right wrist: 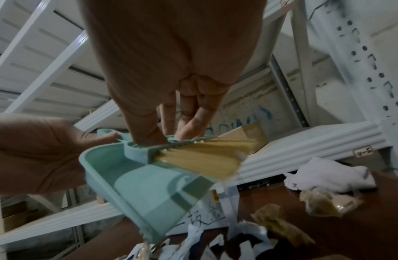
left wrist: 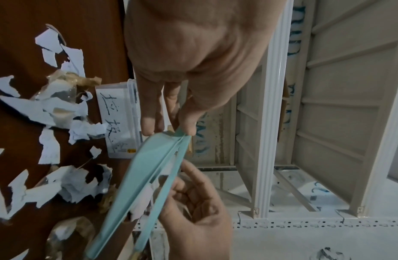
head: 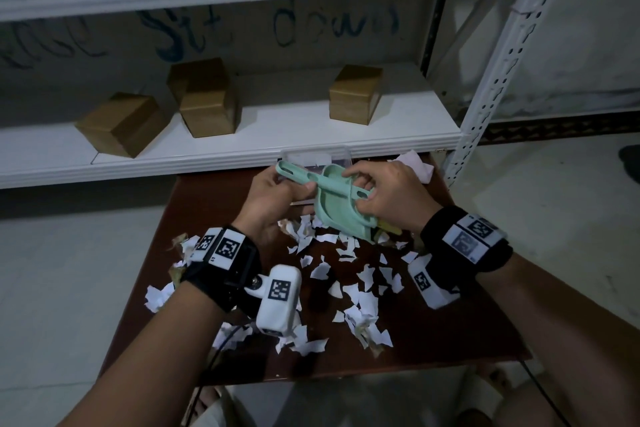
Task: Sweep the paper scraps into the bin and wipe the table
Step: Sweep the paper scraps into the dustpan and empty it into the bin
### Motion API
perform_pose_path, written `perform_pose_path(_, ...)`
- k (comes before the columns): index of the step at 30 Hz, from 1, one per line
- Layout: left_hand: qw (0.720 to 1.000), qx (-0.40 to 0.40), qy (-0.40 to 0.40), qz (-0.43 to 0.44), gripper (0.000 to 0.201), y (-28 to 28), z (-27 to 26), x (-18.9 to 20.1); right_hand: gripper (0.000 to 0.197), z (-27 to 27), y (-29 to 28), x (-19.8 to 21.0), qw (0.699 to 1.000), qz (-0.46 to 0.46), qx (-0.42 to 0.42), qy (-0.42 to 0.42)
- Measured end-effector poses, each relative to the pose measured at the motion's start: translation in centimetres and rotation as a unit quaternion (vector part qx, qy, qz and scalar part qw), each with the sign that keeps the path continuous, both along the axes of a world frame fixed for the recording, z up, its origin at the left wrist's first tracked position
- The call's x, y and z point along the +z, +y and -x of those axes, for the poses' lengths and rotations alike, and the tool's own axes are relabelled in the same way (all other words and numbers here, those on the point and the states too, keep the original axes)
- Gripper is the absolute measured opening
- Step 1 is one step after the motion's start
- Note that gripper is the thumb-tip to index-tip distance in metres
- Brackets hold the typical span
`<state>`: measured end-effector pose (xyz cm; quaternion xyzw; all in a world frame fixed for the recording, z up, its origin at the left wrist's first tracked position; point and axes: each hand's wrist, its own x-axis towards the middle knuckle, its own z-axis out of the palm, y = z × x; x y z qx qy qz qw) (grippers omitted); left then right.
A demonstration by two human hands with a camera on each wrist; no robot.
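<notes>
A mint-green dustpan (head: 337, 215) with a straw-bristled brush (right wrist: 204, 158) clipped into it hangs tilted above the brown table (head: 450, 340). My left hand (head: 287, 184) grips the handle end of the dustpan (left wrist: 137, 176). My right hand (head: 363, 198) pinches the brush at its green back, thumb on top (right wrist: 149, 139). Torn white paper scraps (head: 353, 288) lie scattered under and in front of both hands. A clear plastic bin (head: 315, 158) with a handwritten label (left wrist: 117, 123) stands at the table's far edge, behind the dustpan.
A crumpled white cloth (head: 415, 166) lies at the table's far right corner. Brownish tape bits (right wrist: 278, 223) are mixed into the scraps. A white metal shelf (head: 242, 146) with several cardboard boxes (head: 355, 94) overhangs the far edge. The floor drops off on both sides.
</notes>
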<state>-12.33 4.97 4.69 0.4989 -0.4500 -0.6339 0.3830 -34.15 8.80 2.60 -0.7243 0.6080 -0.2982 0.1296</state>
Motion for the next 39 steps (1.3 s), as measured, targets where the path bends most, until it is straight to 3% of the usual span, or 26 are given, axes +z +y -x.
perform_pose_path(5,0.999,0.039,-0.012,-0.006,0.021,-1.6,-1.7,0.0,0.044,2.1,-0.6,1.1,0.992,-0.047,-0.059,-0.104)
perform_pose_path(8,0.998,0.052,-0.018,-0.006,0.023,-2.1,-2.6,-0.3,0.033,3.3,-1.0,1.3,0.961,-0.07,-0.119,-0.242)
perform_pose_path(11,0.998,0.053,-0.028,-0.002,0.02,-2.1,-2.9,-0.6,0.029,4.4,-1.5,0.5,0.926,-0.051,-0.193,-0.319)
perform_pose_path(14,0.998,0.053,-0.032,-0.009,0.014,-1.9,-2.8,-0.7,0.028,4.6,-1.5,0.7,0.899,-0.077,-0.185,-0.389)
perform_pose_path(18,0.998,0.05,-0.039,-0.023,0.028,-2.0,-3.0,-1.0,0.026,4.1,-1.3,1.4,0.869,-0.154,-0.145,-0.447)
perform_pose_path(22,0.997,0.041,-0.041,-0.046,0.025,-2.3,-3.5,-0.9,0.025,3.8,-1.2,1.6,0.847,-0.184,-0.114,-0.486)
perform_pose_path(25,0.997,0.013,-0.047,-0.061,0.024,-2.4,-3.9,-0.8,0.027,4.0,-1.2,1.5,0.873,-0.175,-0.095,-0.444)
perform_pose_path(28,0.996,-0.014,-0.066,-0.067,0.023,-2.1,-4.0,-0.9,0.024,4.2,-1.2,1.0,0.933,-0.155,-0.126,-0.299)
perform_pose_path(31,0.992,-0.04,-0.104,-0.051,0.03,-1.9,-3.9,-1.4,0.027,4.6,-1.2,0.5,0.966,-0.118,-0.157,-0.165)
perform_pose_path(33,0.988,-0.061,-0.133,-0.041,0.033,-1.9,-3.8,-1.7,0.016,4.9,-1.1,0.6,0.972,-0.109,-0.179,-0.109)
perform_pose_path(35,0.986,-0.078,-0.146,-0.037,0.032,-1.9,-3.6,-1.8,0.004,5.2,-1.0,0.8,0.97,-0.1,-0.187,-0.12)
perform_pose_path(39,0.985,-0.085,-0.145,-0.037,0.028,-2.1,-3.5,-1.8,0.005,6.0,-0.7,1.3,0.971,-0.097,-0.186,-0.119)
